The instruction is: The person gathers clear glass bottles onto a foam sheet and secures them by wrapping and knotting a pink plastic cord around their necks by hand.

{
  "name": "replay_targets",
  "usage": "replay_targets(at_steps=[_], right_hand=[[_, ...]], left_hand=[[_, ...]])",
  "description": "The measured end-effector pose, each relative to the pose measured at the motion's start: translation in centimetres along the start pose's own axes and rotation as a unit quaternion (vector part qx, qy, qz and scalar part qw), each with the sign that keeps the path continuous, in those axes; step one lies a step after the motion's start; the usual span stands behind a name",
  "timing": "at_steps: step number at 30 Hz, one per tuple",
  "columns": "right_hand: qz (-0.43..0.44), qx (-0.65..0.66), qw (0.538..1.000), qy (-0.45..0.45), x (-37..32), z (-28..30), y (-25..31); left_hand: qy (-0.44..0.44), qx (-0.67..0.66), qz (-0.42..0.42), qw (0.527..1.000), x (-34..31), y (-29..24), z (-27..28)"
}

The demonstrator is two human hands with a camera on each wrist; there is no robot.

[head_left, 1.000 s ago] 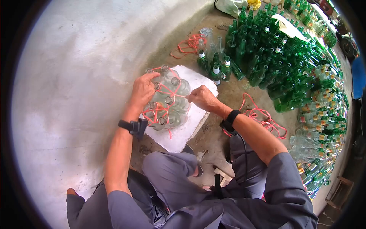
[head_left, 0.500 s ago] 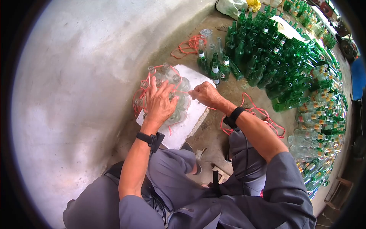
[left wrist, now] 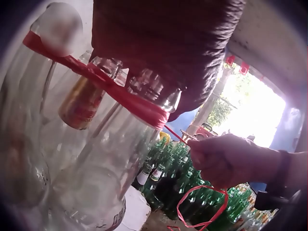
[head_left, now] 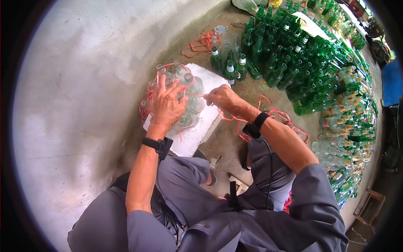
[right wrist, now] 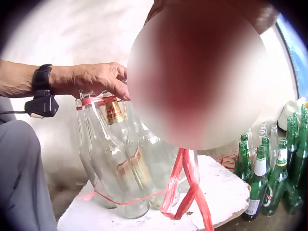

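A bundle of clear glass bottles (head_left: pixel 194 85) stands upright on a white slab (head_left: pixel 191 145), red plastic cord round the necks and lower down. My left hand (head_left: pixel 168 105) lies over the bottle tops with its fingers spread; in the right wrist view the left hand (right wrist: pixel 98 79) rests on the necks. To the right of the bundle, my right hand (head_left: pixel 226 100) pinches the red cord, which runs taut from the necks in the left wrist view to the right hand (left wrist: pixel 224 161). Loose red cord (right wrist: pixel 192 192) hangs below it in the right wrist view. A blurred patch covers part of that view.
Many green bottles (head_left: pixel 268 50) stand and lie on the floor at the right, with clear ones (head_left: pixel 331 147) nearer. Red cord lies in a tangle (head_left: pixel 277 113) right of the slab and another (head_left: pixel 203 42) behind it. A pale wall (head_left: pixel 84 84) is at the left.
My left hand has moved from the left-side necks onto the middle of the bottle tops, its fingers spreading. The right hand keeps its pinch on the cord. The head view has shifted slightly.
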State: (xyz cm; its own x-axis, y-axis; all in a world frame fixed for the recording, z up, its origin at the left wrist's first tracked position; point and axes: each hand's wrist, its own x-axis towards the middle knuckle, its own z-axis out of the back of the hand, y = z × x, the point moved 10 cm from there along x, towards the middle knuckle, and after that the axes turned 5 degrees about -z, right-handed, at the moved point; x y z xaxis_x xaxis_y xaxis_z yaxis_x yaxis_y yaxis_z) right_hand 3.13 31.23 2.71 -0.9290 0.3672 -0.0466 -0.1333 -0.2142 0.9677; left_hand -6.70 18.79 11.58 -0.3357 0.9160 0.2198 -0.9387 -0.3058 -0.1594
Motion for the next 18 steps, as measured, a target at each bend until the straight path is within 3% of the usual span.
replay_targets(at_steps=[1, 3, 4, 6, 7, 9, 12, 13, 15, 18], right_hand=[[-0.002, -0.002, 1.000, 0.000, -0.1, 0.1, 0.6], [-0.136, -0.014, 0.989, 0.049, -0.3, -0.6, -1.6], [-0.140, -0.014, 0.989, 0.048, -0.3, -0.5, -2.2], [-0.009, 0.012, 0.997, 0.079, -0.2, -0.9, -1.0], [-0.011, 0.010, 0.997, 0.079, -0.6, -0.6, 0.5], [-0.263, 0.221, 0.935, 0.095, -2.1, -1.1, -1.2], [-0.285, 0.294, 0.909, 0.077, -2.0, -1.7, -1.8], [-0.289, 0.294, 0.908, 0.078, -1.9, -1.8, -2.0], [-0.332, 0.371, 0.863, 0.088, -2.0, -2.5, -2.7], [-0.346, 0.394, 0.845, 0.106, -2.1, -3.0, -3.0]], left_hand=[[-0.001, -0.003, 0.000, 1.000, 0.0, -0.2, 0.0], [-0.014, 0.017, -0.003, 1.000, 0.1, -0.6, 0.4], [-0.012, 0.015, -0.004, 1.000, 0.0, -1.0, 0.4], [-0.044, 0.114, -0.066, 0.990, -0.1, -3.1, 1.3], [-0.044, 0.111, -0.066, 0.991, -0.1, -3.5, 1.5], [-0.026, 0.028, -0.069, 0.997, -0.3, -4.1, 1.3], [-0.081, -0.023, -0.027, 0.996, -0.5, -3.8, 1.6], [-0.078, -0.026, -0.025, 0.996, -0.5, -3.7, 1.5], [-0.075, -0.007, -0.055, 0.996, -0.3, -4.1, 1.4], [-0.069, -0.013, -0.044, 0.997, 0.1, -3.9, 1.0]])
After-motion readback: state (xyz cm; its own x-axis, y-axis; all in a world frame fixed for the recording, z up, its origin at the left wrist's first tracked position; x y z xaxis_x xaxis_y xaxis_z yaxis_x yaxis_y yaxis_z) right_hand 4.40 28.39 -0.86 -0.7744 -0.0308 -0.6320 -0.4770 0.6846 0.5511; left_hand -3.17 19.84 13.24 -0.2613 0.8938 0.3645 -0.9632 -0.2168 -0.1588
